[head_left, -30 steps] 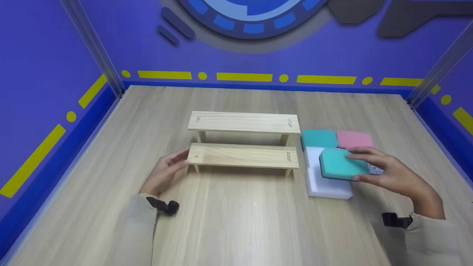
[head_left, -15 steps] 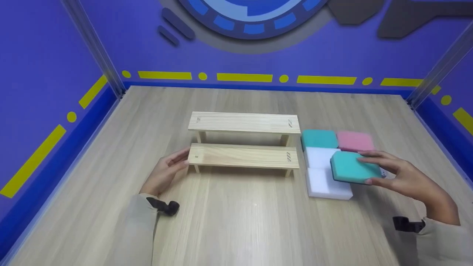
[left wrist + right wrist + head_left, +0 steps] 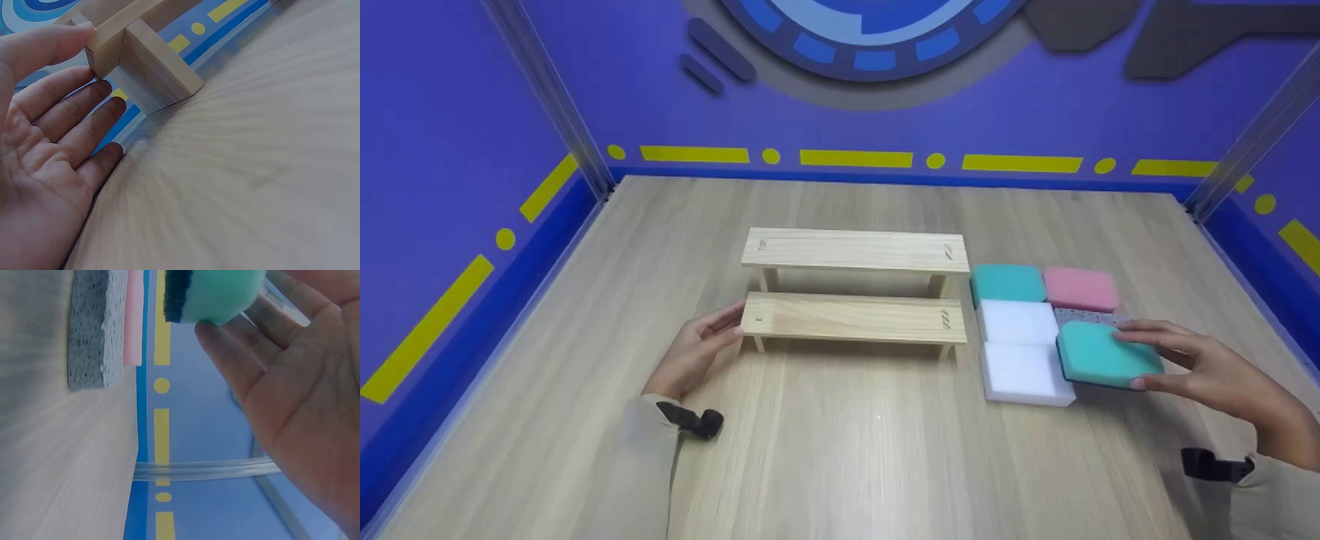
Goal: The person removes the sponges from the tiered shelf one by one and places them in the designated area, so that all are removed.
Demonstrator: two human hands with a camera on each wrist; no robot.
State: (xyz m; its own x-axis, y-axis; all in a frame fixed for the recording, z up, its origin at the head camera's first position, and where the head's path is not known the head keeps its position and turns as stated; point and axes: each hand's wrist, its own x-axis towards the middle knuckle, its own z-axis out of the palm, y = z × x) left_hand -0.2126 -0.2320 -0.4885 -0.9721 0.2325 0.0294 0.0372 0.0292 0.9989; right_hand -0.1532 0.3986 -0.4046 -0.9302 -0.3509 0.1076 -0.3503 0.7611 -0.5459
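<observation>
In the head view my right hand [image 3: 1215, 371] pinches a teal scouring sponge [image 3: 1110, 354] by its right end, between thumb and fingers. Its dark scouring layer faces down, and the right wrist view shows it raised off the table. My left hand [image 3: 694, 349] holds the left end of the front board of a two-tier wooden stand [image 3: 847, 316] between thumb and forefinger. The left wrist view shows the other fingers stretched out below that end. Beneath the held sponge, a grey speckled sponge [image 3: 1089, 316] is partly covered.
Beside the stand lie a teal sponge [image 3: 1009, 283], a pink sponge [image 3: 1081, 289], and two white sponges, one behind [image 3: 1017, 322] the other [image 3: 1026, 373]. Blue panels [image 3: 840, 127] border the wooden tabletop [image 3: 840, 450] at the back and sides.
My right hand has moved right and toward me with the teal scouring sponge, uncovering more of the white sponges and the grey one. The left hand and stand stay put.
</observation>
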